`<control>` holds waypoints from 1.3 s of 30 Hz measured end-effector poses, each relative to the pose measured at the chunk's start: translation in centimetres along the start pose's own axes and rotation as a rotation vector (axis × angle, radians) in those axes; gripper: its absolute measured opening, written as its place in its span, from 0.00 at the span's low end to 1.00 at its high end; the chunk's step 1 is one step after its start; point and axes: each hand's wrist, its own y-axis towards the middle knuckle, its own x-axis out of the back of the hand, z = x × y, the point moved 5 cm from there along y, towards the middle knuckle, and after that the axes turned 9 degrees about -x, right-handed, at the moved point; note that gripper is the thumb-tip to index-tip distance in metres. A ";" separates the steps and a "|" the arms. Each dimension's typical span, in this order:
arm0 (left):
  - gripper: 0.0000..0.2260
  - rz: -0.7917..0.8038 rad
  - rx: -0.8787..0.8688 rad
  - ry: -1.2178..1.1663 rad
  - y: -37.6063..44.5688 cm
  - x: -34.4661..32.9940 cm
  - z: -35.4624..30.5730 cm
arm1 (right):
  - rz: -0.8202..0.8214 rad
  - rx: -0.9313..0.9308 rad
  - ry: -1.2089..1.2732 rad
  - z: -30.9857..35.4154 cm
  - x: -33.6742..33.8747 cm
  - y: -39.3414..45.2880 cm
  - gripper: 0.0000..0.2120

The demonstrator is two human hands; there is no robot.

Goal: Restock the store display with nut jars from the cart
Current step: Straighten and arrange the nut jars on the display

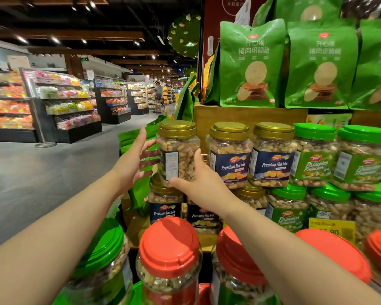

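Observation:
A gold-lidded nut mix jar stands at the left end of the upper row of the display, on top of lower gold-lidded jars, with its back label facing me. My right hand grips its lower right side, thumb up along the jar and fingers curled under its base. My left hand is at the jar's left side with its fingers spread and straight, the tips at the jar's edge. Two more Premium Nut Mix jars stand to the right, then green-lidded pistachio jars.
Red-lidded jars and a green-lidded jar fill the foreground below my arms. Green snack bags stand on the wooden shelf above. A yellow price tag is at lower right. An aisle floor with shelves and a distant person lies left.

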 end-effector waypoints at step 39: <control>0.37 0.057 0.142 0.315 -2.2 -0.5 3.7 | 0.060 -0.252 0.157 -2.7 -0.2 -1.6 0.16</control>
